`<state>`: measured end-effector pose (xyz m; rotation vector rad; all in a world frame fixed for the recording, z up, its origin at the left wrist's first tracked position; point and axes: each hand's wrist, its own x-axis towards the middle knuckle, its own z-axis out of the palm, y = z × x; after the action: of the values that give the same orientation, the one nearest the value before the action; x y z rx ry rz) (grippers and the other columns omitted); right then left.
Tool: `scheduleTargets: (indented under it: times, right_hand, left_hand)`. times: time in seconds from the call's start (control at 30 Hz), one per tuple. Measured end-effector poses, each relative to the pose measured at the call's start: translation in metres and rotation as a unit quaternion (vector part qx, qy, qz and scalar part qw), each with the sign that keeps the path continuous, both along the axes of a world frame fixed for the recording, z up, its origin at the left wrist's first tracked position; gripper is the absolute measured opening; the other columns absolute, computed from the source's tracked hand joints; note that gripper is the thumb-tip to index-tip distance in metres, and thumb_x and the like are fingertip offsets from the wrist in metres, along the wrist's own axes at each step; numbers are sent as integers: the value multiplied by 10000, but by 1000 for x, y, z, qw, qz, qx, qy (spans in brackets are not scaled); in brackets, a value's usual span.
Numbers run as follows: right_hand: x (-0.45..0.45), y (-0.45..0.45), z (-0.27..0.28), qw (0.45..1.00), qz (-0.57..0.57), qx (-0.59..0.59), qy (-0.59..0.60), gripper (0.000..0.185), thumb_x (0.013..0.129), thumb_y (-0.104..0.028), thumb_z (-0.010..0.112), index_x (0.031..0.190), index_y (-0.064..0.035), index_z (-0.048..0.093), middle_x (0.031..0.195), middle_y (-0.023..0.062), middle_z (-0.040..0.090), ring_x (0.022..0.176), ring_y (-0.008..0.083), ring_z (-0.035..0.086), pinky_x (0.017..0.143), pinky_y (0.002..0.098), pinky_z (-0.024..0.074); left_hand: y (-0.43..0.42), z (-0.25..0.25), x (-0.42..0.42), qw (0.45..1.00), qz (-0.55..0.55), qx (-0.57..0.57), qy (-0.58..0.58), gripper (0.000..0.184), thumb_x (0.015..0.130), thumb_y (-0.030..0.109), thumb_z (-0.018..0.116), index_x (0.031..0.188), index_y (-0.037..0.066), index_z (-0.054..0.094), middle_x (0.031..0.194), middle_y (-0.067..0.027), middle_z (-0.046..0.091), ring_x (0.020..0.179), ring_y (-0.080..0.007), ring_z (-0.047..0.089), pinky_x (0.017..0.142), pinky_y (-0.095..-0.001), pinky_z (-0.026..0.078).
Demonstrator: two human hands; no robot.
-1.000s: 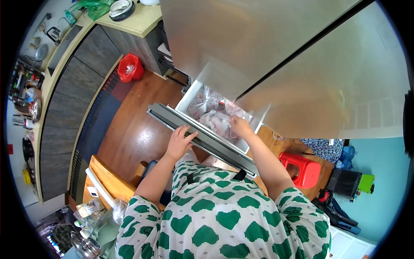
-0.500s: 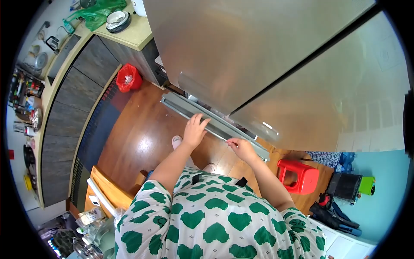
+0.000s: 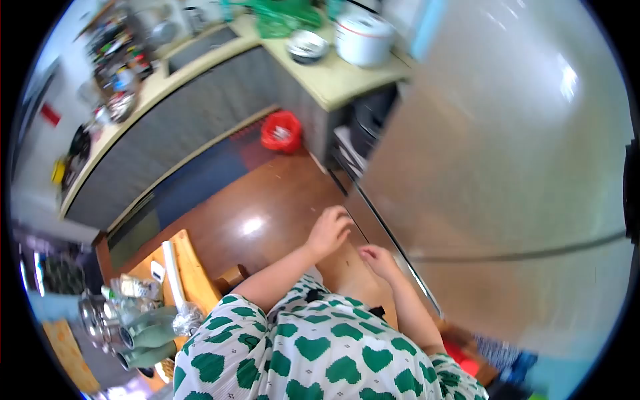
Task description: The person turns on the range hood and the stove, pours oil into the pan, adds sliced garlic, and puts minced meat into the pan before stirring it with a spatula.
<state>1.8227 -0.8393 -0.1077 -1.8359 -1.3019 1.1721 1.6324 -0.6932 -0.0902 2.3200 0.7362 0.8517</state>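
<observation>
My left hand (image 3: 330,231) is raised just beside the lower drawer edge (image 3: 415,277) of a large metallic refrigerator (image 3: 480,147). Its fingers are bent and slightly apart, with nothing seen in them. Lower and to the right, my right hand (image 3: 379,260) is close to the same edge with its fingers drawn together. Whether it holds something small is hidden by blur. The drawer's inside does not show, and its front appears pushed in near the doors.
A red waste bin (image 3: 281,132) stands by the grey cabinets. On the counter (image 3: 327,87) are a white rice cooker (image 3: 363,39), stacked bowls (image 3: 307,47) and a green plastic bag (image 3: 283,17). A wooden table (image 3: 190,267) is at left. Part of a red stool (image 3: 460,359) shows at right.
The refrigerator drawer, pulled out earlier with its inside showing, now appears pushed in. Both hands have come off its rim. My view has turned left, toward the counter.
</observation>
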Motion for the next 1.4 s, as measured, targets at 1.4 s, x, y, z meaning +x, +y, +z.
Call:
scheduleTargets:
  times: [1.4]
  right_hand:
    - [-719,913,45,805,591,8,39,205,985,-179,646,1089,-28,738,958,40,736,873,106,654,806,272,531]
  left_hand:
    - [511,57,-746,707,707,-19,11,123,882,104,666,982,37,639,1045,-143,651,971,-354,636,850,-426,526]
